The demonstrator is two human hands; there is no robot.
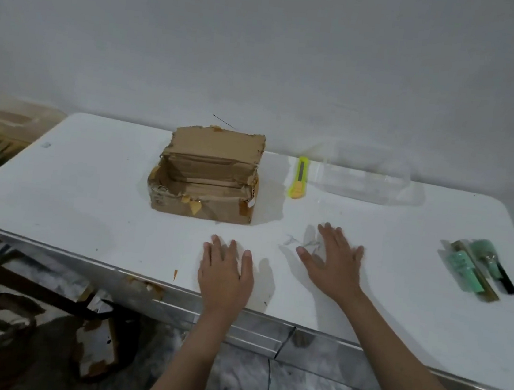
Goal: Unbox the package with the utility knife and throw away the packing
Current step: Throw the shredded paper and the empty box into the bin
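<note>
Both my hands lie flat, palms down, fingers spread wide, holding nothing. My left hand [225, 274] rests near the front edge of the white table [88, 201]; my right hand [334, 261] sits a bit further in, to the right.

The cardboard box [207, 186] stands just beyond my left hand, apart from it. Its top flap is up and the inside looks empty from here, though I can't see the bottom fully. Edges are torn, with tape scraps on the front wall. The utility knife [299, 178], yellow-green, lies just right of the box, not touching it; I can't tell if the blade is out.

A clear plastic piece [375, 182] sits behind the knife near the wall, probably packing. The packaged items [477, 271], green with a clear wrap, lie well apart at the right end of the table.

My judgement: cutting is done, contents are out, and what's left is tossing the packing. To do that well:
- Check the knife blade is retracted before reaching past it.
- Take the box with both hands by its side walls, not by the ragged flap, which could tear.
- Fold the flap down first so it doesn't snag.
- Pick the clear plastic up by an edge; it looks flimsy and slippery.
- Leave the green items where they are.

No bin visible in this view.
</note>
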